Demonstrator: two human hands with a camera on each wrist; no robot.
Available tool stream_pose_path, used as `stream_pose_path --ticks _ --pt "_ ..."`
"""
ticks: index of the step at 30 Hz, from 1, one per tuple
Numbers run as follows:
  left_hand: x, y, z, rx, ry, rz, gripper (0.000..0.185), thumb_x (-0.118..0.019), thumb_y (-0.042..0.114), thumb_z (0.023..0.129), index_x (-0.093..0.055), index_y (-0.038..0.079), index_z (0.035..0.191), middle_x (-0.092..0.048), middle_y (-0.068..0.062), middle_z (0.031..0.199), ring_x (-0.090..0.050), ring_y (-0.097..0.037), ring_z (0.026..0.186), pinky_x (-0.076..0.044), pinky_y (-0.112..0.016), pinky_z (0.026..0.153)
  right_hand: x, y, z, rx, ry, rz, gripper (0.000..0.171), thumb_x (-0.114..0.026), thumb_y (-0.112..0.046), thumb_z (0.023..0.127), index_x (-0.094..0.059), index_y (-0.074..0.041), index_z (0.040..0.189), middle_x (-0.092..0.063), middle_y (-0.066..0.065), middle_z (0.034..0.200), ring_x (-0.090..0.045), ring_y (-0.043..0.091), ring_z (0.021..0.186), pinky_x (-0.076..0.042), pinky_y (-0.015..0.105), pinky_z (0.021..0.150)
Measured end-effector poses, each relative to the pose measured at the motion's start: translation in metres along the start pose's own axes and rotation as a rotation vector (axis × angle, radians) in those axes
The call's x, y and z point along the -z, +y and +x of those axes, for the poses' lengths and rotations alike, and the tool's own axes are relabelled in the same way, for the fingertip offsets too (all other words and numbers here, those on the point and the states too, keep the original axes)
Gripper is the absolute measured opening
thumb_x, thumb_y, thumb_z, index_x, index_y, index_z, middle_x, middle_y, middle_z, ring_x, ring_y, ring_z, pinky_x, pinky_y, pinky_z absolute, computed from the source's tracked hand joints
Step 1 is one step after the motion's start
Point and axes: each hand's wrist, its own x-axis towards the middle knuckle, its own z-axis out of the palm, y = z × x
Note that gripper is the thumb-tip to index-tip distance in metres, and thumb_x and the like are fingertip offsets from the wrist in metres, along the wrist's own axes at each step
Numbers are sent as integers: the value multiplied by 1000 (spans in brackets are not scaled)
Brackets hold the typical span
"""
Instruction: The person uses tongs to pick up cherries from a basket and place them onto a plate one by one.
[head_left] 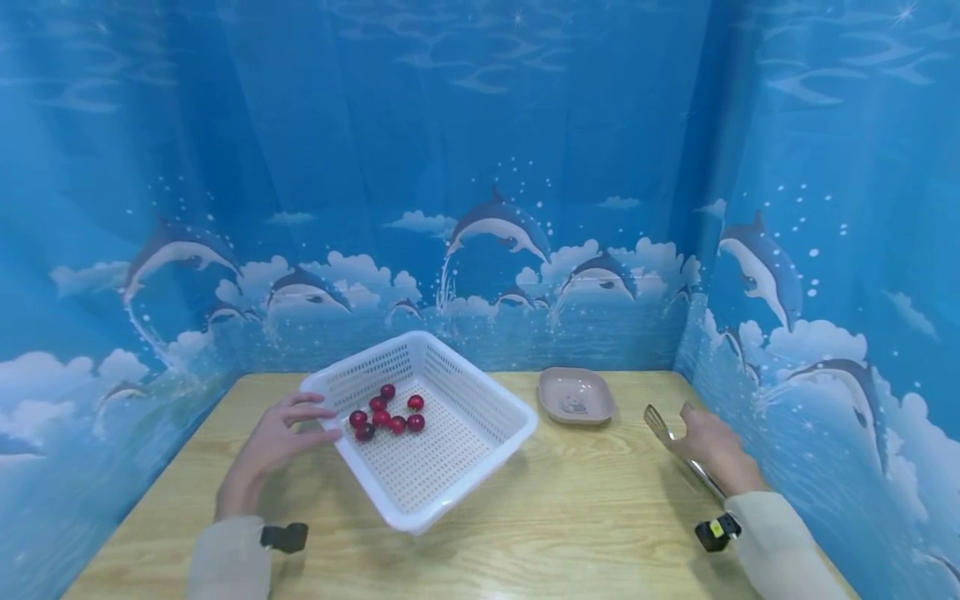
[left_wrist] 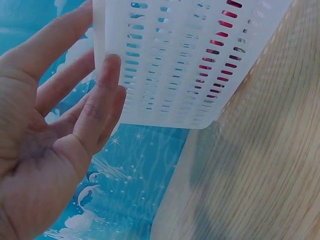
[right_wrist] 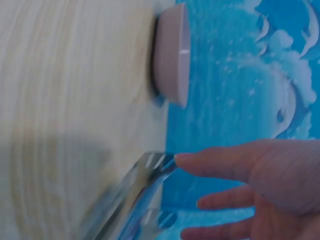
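Observation:
A white slotted plastic basket [head_left: 450,500] stands left of the middle of the table, holding several dark red cherries [head_left: 382,417] near its left wall. My left hand [head_left: 281,437] grips the left rim; in the left wrist view its fingers [left_wrist: 102,90] overlap the outside of the basket wall while others reach the rim edge. At the right side, my right hand [head_left: 712,446] hovers over metal tongs [head_left: 657,423] with slotted heads. Its fingers [right_wrist: 225,197] are spread, and the thumb tip [right_wrist: 185,160] is right at the tongs' head [right_wrist: 157,162], which is blurred in the right wrist view.
A small pinkish-brown square dish [head_left: 576,371] with an animal print stands at the back of the wooden table [head_left: 585,525], between basket and tongs. Blue dolphin-print curtains [head_left: 375,167] surround the table on the back and both sides.

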Motion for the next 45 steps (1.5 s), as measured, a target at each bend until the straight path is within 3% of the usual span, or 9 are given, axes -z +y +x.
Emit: stream_pose_path --ticks 6,12,28,30,33,36,38,41,45 --pt "0 -1 1 8 -3 10 54 -84 31 85 -70 -2 125 -44 -25 155 -31 -54 146 -27 -78 114 -9 20 -3 -64 -66 28 58 -77 -27 84 -58 9 125 -61 38 121 -60 59 106 -53 71 79" --pt "-1 -1 2 26 -9 -4 58 -84 34 85 -68 -2 128 -44 -24 156 -31 -52 146 -31 -76 114 -16 28 -6 -109 -130 37 76 -74 -32 88 -45 8 145 -49 42 139 -48 68 120 -48 79 88" --pt "-1 2 1 21 -4 -11 56 -84 32 86 -68 -2 127 -45 -24 156 -32 -51 146 -30 -75 116 -34 39 2 -164 -102 45 81 -71 -34 86 -41 9 148 -47 47 138 -52 69 114 -50 76 82" --pt "-1 3 0 28 -6 -17 57 -84 33 86 -68 -2 128 -44 -24 156 -32 -51 147 -31 -74 116 -36 40 4 -162 -79 54 72 -71 -31 86 -48 10 141 -54 46 130 -57 65 106 -52 73 78" --pt "-1 3 -1 41 -7 -20 58 -84 34 86 -67 -2 129 -43 -23 157 -31 -51 147 -31 -74 116 -36 38 3 -157 -31 86 43 -68 -25 86 -61 9 111 -63 36 101 -62 49 86 -53 62 67" --pt "-1 3 -1 50 -7 -19 59 -84 34 86 -67 -2 129 -42 -23 158 -29 -51 148 -30 -74 117 -32 30 1 -140 29 122 22 -65 -22 86 -56 -2 81 -55 16 74 -53 30 67 -47 46 56" --pt "-1 3 -1 52 -6 -18 59 -84 34 86 -67 -2 129 -42 -23 158 -29 -51 148 -30 -74 117 -29 21 0 -117 69 124 22 -66 -22 87 -54 -6 77 -50 8 70 -47 24 63 -42 39 51" --pt "-1 2 -1 55 -7 -22 59 -84 34 86 -67 -2 129 -42 -23 158 -30 -51 148 -32 -73 116 -19 3 2 -76 125 95 26 -70 -23 85 -59 0 87 -55 12 74 -50 25 64 -42 38 49" --pt "-1 1 -1 45 -10 -31 59 -84 34 87 -67 -2 130 -43 -23 158 -38 -49 145 -37 -70 116 -3 -28 5 -28 181 36 54 -75 -23 83 -60 10 123 -65 29 101 -62 38 79 -52 49 58"
